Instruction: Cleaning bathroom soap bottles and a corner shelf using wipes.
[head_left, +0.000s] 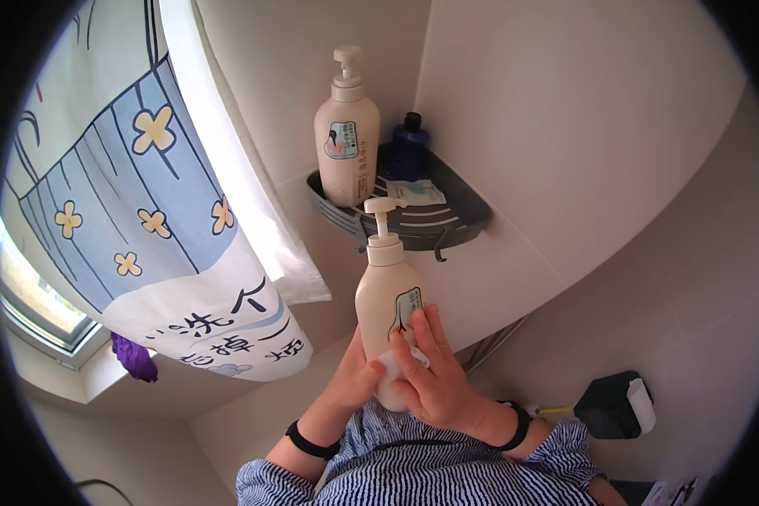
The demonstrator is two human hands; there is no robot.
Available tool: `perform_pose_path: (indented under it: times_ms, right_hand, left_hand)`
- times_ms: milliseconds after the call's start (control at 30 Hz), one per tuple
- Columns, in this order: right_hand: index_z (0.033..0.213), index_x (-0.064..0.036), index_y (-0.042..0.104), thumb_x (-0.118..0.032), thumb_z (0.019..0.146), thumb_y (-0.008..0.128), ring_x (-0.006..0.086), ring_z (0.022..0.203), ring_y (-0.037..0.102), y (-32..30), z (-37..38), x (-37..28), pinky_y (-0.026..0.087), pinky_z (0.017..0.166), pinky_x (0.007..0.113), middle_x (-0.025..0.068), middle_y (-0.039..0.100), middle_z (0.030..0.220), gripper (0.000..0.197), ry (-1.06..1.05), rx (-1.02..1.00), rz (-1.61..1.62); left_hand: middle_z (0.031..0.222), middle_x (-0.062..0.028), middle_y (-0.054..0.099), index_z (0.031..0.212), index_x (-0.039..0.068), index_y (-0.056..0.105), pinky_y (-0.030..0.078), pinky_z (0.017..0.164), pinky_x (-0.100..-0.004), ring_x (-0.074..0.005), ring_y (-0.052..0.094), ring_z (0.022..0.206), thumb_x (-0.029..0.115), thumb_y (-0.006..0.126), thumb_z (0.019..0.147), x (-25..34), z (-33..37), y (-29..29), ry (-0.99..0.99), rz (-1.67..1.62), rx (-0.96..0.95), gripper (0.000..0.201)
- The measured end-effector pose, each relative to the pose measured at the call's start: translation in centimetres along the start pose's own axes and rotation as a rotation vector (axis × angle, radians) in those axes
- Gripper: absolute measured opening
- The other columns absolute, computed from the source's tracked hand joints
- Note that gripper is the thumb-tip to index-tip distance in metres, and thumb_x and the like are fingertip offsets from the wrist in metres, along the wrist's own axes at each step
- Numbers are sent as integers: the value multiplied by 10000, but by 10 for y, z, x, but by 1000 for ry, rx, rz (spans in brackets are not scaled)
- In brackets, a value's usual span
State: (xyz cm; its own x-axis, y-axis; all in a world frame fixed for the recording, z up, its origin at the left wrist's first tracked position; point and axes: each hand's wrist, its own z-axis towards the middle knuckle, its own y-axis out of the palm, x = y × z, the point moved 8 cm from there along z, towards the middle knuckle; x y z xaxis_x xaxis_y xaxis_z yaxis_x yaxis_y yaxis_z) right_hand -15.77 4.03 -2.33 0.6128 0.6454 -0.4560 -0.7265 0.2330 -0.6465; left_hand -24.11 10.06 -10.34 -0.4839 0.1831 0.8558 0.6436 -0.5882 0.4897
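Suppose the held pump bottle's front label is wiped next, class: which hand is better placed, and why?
Right, probably: the right hand lies over the front of the cream pump bottle, at its label, white tissue or cloth beneath; the left hand holds the bottle's side.

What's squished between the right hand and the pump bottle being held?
In the head view, a white wipe, paper or cloth I can't tell, is between the right hand and the held cream pump bottle.

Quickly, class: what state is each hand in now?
Left hand: holding the bottle, fingers mostly hidden.
Right hand: holding a white cloth against the bottle.
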Motion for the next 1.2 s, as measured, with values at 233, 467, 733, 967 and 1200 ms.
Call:
perform_pose_path:
  times_ms: [233, 467, 733, 967, 1200]
  right_hand:
    - [1503, -38, 407, -215, 969, 580, 523, 1455, 217, -27, 38, 11, 260, 1161, 577, 293, 212, 1592, 588, 40, 76, 6]
    - [1496, -69, 430, -187, 934, 626, 501, 1458, 234, 8, 4, -5, 294, 1150, 574, 267, 234, 1593, 607, 9, -38, -61]
    - [1497, -61, 421, -133, 919, 632, 486, 1457, 249, 10, -4, -6, 316, 1141, 579, 270, 245, 1586, 619, 2, -100, 1]
    - [1554, -20, 274, -121, 973, 554, 499, 1471, 203, -27, 57, 20, 266, 1170, 512, 299, 151, 1609, 653, 40, 22, 137]
    - [1585, -12, 42, -150, 1044, 446, 382, 1519, 150, -9, 36, 44, 208, 1196, 406, 269, 95, 1634, 689, 277, -111, 589]
  left_hand:
    - [1548, -155, 347, 1541, -10, 185, 318, 1153, -428, -272, 353, 1431, 743, 645, 801, 3, 4, 19, 43, 85, -27, 1152]
    - [1458, -161, 463, 1503, -19, 261, 434, 1072, -397, -263, 498, 1317, 765, 561, 832, 10, 4, -9, 80, 76, 144, 1075]
    - [1431, -156, 471, 1489, -14, 274, 460, 1045, -392, -254, 518, 1287, 650, 645, 869, 19, 7, -10, 42, -166, 118, 982]
    - [1472, -129, 463, 1513, 40, 299, 449, 1083, -396, -258, 505, 1327, 685, 646, 844, 0, 1, 15, -78, -168, 17, 992]
    - [1461, -169, 475, 1504, 17, 306, 446, 1084, -436, -294, 507, 1323, 656, 540, 923, 7, 2, -4, -28, -315, 146, 895]
